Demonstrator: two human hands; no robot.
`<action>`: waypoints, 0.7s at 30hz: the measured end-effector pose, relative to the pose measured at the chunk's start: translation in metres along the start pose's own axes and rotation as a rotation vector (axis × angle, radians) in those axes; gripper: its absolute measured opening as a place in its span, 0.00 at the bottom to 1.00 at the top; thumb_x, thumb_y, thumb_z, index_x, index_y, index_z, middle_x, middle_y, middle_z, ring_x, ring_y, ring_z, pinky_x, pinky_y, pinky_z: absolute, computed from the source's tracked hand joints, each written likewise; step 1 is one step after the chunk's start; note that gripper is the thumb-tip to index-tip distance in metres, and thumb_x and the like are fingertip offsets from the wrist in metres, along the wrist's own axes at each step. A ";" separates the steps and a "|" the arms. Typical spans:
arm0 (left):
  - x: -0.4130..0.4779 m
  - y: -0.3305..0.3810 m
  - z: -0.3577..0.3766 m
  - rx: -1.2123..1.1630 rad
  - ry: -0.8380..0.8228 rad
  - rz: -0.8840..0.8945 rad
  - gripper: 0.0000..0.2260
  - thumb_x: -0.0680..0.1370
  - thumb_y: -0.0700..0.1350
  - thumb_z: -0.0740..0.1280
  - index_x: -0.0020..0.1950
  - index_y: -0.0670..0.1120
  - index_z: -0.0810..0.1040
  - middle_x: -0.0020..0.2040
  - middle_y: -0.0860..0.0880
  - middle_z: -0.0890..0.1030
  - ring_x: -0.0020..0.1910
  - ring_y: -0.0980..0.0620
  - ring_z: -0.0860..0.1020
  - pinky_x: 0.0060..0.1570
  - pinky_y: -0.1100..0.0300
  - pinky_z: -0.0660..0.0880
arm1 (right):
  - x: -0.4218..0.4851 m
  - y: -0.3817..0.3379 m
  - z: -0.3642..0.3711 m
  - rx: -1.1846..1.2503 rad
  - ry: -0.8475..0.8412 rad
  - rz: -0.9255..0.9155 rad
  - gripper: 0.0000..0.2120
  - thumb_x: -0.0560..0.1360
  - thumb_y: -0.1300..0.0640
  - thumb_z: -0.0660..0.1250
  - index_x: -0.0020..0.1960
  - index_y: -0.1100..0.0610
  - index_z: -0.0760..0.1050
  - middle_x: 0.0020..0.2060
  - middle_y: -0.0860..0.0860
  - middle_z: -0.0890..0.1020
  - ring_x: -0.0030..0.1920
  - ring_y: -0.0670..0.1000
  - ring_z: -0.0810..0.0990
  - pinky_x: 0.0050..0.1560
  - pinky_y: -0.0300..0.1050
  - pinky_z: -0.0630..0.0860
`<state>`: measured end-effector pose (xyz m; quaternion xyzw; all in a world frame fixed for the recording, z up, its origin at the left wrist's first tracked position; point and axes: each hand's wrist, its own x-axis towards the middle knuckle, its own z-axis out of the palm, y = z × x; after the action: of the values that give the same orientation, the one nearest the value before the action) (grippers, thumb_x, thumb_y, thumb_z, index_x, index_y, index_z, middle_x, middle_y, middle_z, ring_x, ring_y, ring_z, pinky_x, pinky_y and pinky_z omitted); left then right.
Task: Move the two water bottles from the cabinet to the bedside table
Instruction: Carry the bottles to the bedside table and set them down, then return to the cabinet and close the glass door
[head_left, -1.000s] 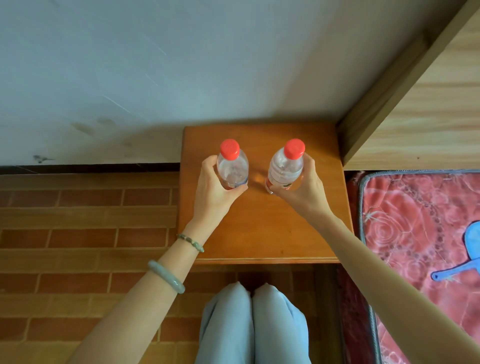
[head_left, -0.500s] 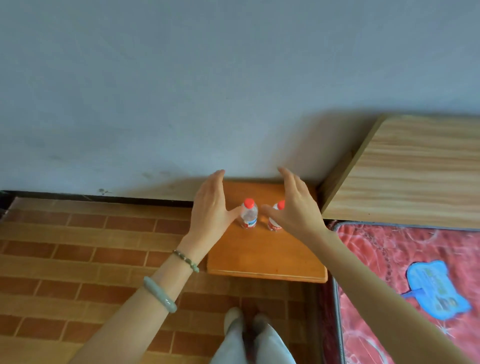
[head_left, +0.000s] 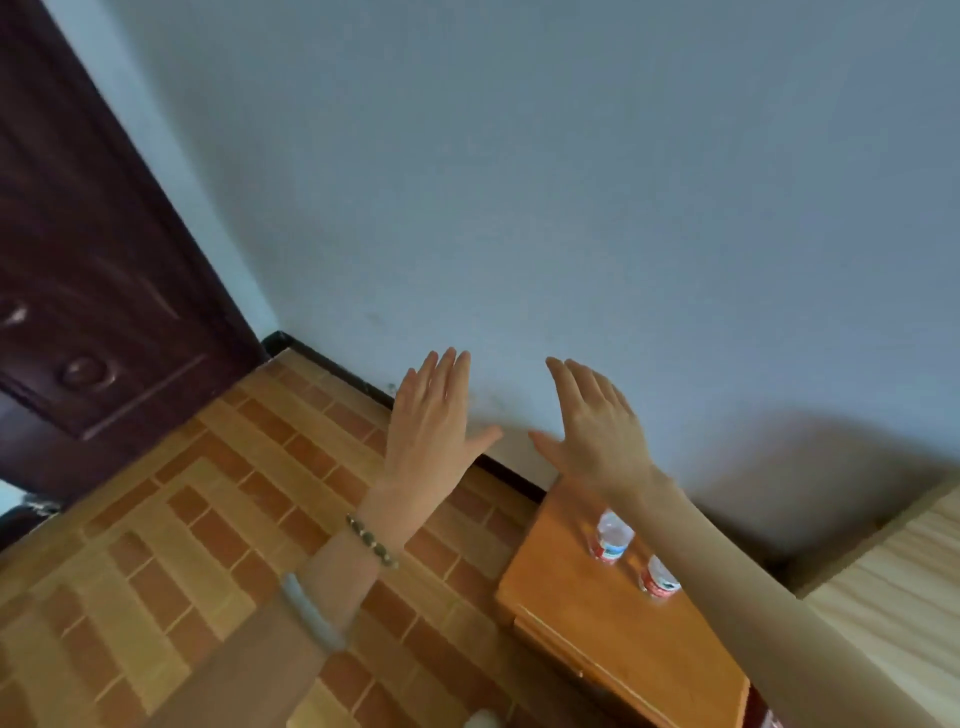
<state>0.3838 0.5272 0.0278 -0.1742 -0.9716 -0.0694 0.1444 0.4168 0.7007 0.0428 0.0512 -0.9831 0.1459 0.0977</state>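
Two small clear water bottles stand upright on the orange wooden bedside table (head_left: 561, 608). One bottle (head_left: 610, 538) is nearer the wall, the other bottle (head_left: 658, 578) sits beside it, partly hidden by my right forearm. My left hand (head_left: 431, 431) and my right hand (head_left: 592, 431) are both raised, palms forward with fingers spread, well above and to the left of the bottles. Neither hand holds anything.
A dark brown door (head_left: 88, 291) stands at the left. The floor (head_left: 208, 519) is brick-patterned tile. A pale blue wall (head_left: 571, 182) fills the background. A light wooden headboard (head_left: 893, 587) rises at the right, next to the table.
Both hands let go of the bottles and lifted away, opening flat. The view has swung left and tilted, bringing the door into sight.
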 end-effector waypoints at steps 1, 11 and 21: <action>-0.010 -0.011 -0.006 0.024 -0.002 -0.050 0.39 0.73 0.63 0.63 0.75 0.43 0.52 0.76 0.44 0.58 0.75 0.45 0.54 0.72 0.50 0.51 | 0.004 -0.013 0.003 0.004 -0.010 -0.050 0.35 0.71 0.51 0.69 0.72 0.59 0.58 0.68 0.59 0.68 0.68 0.60 0.65 0.67 0.50 0.61; -0.151 -0.132 -0.086 0.188 0.120 -0.611 0.40 0.73 0.63 0.62 0.75 0.44 0.49 0.76 0.46 0.55 0.75 0.48 0.51 0.71 0.55 0.43 | 0.016 -0.197 0.039 0.143 -0.114 -0.621 0.31 0.74 0.39 0.60 0.69 0.58 0.62 0.64 0.57 0.73 0.64 0.59 0.72 0.65 0.56 0.65; -0.314 -0.246 -0.171 0.444 0.213 -1.104 0.38 0.74 0.62 0.61 0.75 0.43 0.51 0.76 0.45 0.57 0.75 0.47 0.52 0.72 0.52 0.43 | -0.018 -0.436 0.082 0.176 -0.207 -1.165 0.38 0.74 0.44 0.63 0.74 0.55 0.46 0.74 0.56 0.58 0.73 0.56 0.55 0.72 0.52 0.52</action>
<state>0.6210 0.1671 0.0736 0.3981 -0.8899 0.0532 0.2163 0.4759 0.2628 0.0828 0.6036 -0.7819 0.1433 0.0608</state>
